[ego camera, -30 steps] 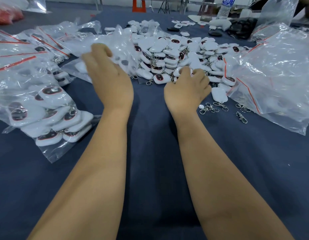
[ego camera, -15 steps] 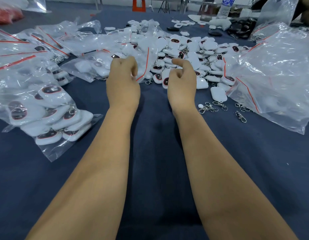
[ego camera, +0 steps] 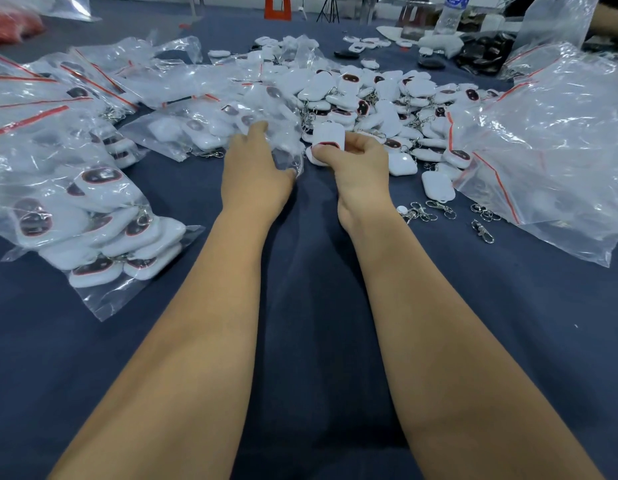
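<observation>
head view, one moment.

- left hand point(ego camera: 255, 168): reaches over the near edge of a clear bag point(ego camera: 283, 143) with a red strip at its mouth. forefinger lies stretched along the top of the plastic and thumb pinches the film from the near side, so the fingers are grasping the bag. a few fobs show through it.
- right hand point(ego camera: 361, 168): fingers point(ego camera: 364, 145) curled, grasping one white key fob point(ego camera: 330, 136). the fob is tilted up, dark red-rimmed window toward the near side, and is held just right of the bag's mouth, at the near edge of the loose pile. fob and bag look very close; cannot tell if they touch.
- pile of key fobs point(ego camera: 380, 98): loose, white, with key rings, centre-far on the table point(ego camera: 318, 306), which has a dark blue cover.
- filled bags point(ego camera: 93, 216): stacked at left, near to far.
- empty bags point(ego camera: 560, 133): heaped at right.
- metal clips point(ego camera: 425, 213): loose, just right of the right wrist, near the heap of empty bags.
- bottle point(ego camera: 451, 12): far right, upright.
</observation>
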Tool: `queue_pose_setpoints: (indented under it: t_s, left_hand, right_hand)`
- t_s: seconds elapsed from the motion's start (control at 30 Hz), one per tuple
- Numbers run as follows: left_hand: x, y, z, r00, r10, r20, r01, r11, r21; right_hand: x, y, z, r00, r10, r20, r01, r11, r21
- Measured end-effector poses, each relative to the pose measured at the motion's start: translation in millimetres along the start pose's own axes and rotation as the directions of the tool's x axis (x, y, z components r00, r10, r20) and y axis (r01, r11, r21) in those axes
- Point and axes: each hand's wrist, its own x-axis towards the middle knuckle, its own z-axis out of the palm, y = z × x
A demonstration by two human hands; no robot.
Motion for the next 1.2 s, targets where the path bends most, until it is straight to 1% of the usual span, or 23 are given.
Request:
queue_pose_setpoints:
  t_s: [0.03, 0.1, 0.17, 0.2, 0.27, 0.4, 0.43, 0.5, 0.57, 0.6, 0.7, 0.77, 0.8, 0.87, 0.93, 0.97, 1.0, 1.07, 1.2]
  left_hand:
    - [0.7, -0.6, -0.5, 1.0, -0.011, -0.015, 0.011, 1.0, 0.001]
    - [0.9, -1.5, -0.5, 1.0, -0.007, -0.023, 0.008, 1.0, 0.024]
    - [0.6, -1.8, -0.4, 1.0, 0.014, -0.028, -0.012, 0.999, 0.053]
    - [0.7, -2.1, -0.7, 0.999, 0.021, -0.036, -0.019, 0.998, 0.06]
    - [1.0, -2.4, -0.9, 0.998, 0.017, -0.055, -0.014, 0.998, 0.057]
    - [1.8, -1.1, -1.8, 0.998, -0.027, -0.063, 0.035, 0.991, 0.127]
    - [1.3, -0.6, -1.7, 0.998, -0.016, -0.059, 0.024, 0.989, 0.148]
    - [-0.9, 0.9, -1.3, 0.997, 0.068, -0.038, -0.062, 0.986, 0.155]
    - [-1.9, 2.2, -1.0, 0.987, 0.163, -0.006, -0.162, 0.983, 0.091]
    - [-2.0, 2.9, -1.0, 0.981, 0.192, 0.002, -0.192, 0.98, 0.05]
    - [-1.6, 4.7, 0.7, 0.971, 0.237, 0.009, -0.237, 0.971, -0.023]
    - [-3.0, 5.8, 1.3, 0.971, 0.238, 0.03, -0.234, 0.967, -0.099]
    - [-3.5, 6.6, 0.9, 0.975, 0.215, 0.049, -0.204, 0.963, -0.177]
    - [-3.4, 8.7, -1.6, 0.991, 0.096, 0.097, -0.054, 0.927, -0.37]
    - [-3.0, 11.1, -4.5, 0.993, -0.032, 0.113, 0.086, 0.853, -0.515]
    - [-2.9, 12.2, -5.8, 0.991, -0.073, 0.109, 0.122, 0.818, -0.562]
    - [-2.7, 13.5, -7.0, 0.989, -0.098, 0.109, 0.144, 0.791, -0.594]
    - [-2.4, 14.3, -7.7, 0.987, -0.101, 0.123, 0.156, 0.766, -0.623]
    - [-3.6, 14.1, -6.1, 0.986, -0.081, 0.148, 0.157, 0.763, -0.627]
  right_hand:
    - [-0.5, -0.4, -0.2, 1.0, -0.009, 0.013, 0.009, 1.0, -0.019]
    - [-1.1, -0.9, -0.3, 0.997, -0.071, 0.036, 0.072, 0.997, -0.034]
    - [-1.3, -0.7, 0.2, 0.987, -0.147, 0.066, 0.148, 0.989, -0.001]
    - [-1.9, -0.9, 0.3, 0.982, -0.164, 0.09, 0.161, 0.986, 0.036]
    - [-1.9, -0.7, -0.1, 0.976, -0.17, 0.135, 0.156, 0.982, 0.108]
    - [-2.6, 0.3, 2.3, 0.972, -0.183, 0.146, 0.169, 0.98, 0.106]
    - [-2.3, 0.5, 2.7, 0.972, -0.169, 0.166, 0.15, 0.981, 0.121]
    - [-1.5, 1.1, 1.7, 0.959, -0.148, 0.243, 0.112, 0.981, 0.156]
    - [-1.6, 1.5, 0.7, 0.943, -0.142, 0.3, 0.098, 0.983, 0.157]
    - [-1.8, 2.0, 0.5, 0.941, -0.138, 0.31, 0.102, 0.986, 0.131]
    - [0.0, 5.0, 0.8, 0.948, -0.113, 0.297, 0.098, 0.993, 0.067]
    - [3.3, 7.1, 0.3, 0.953, -0.094, 0.287, 0.09, 0.996, 0.026]
    - [4.5, 7.7, -0.3, 0.953, -0.085, 0.291, 0.091, 0.996, -0.007]
    - [6.4, 8.5, -1.5, 0.949, -0.069, 0.308, 0.095, 0.993, -0.071]
    - [6.8, 8.6, -2.2, 0.943, -0.058, 0.328, 0.102, 0.988, -0.119]
    - [7.2, 8.9, -2.1, 0.939, -0.06, 0.337, 0.11, 0.985, -0.13]
    - [6.9, 9.3, -1.7, 0.938, -0.065, 0.341, 0.119, 0.983, -0.138]
    - [5.9, 10.5, -0.1, 0.939, -0.078, 0.334, 0.138, 0.978, -0.159]
    - [5.0, 12.3, 2.0, 0.949, -0.082, 0.306, 0.149, 0.968, -0.203]
